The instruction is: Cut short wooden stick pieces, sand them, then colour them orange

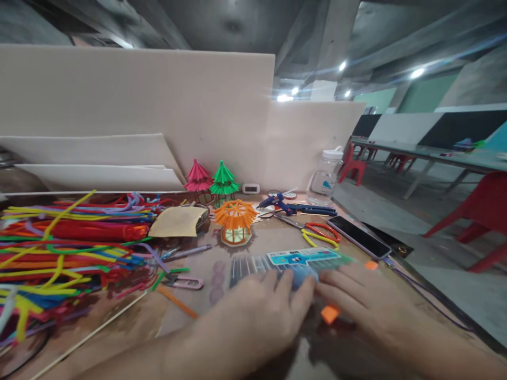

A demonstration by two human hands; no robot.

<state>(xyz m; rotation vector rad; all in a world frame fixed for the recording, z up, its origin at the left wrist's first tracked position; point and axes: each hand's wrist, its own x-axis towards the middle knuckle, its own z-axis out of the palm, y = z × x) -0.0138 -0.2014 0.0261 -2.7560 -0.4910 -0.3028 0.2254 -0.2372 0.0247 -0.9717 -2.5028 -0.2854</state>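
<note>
A clear plastic pack [253, 265] with a blue and white printed header lies flat on the table in front of me. My left hand [269, 306] rests on its near side, fingers apart and slightly bent downward. From the right, my right hand [364, 293] reaches over the pack's near right part with its fingers stretched out, their tips close to the left hand. Something translucent blue shows between the two hands; blur hides what it is. A small orange piece [330, 314] lies just below the right fingers, and another orange piece [371, 265] is beyond that hand.
Colourful pipe cleaners [79, 232] pile up on the left. Behind the pack stands an orange-roofed model [235, 221], with pink [198, 177] and green [224, 179] roofed ones farther back. Scissors [319, 235], a blue glue gun [293, 205], a phone [358, 236] and a bottle [322, 182] are at right.
</note>
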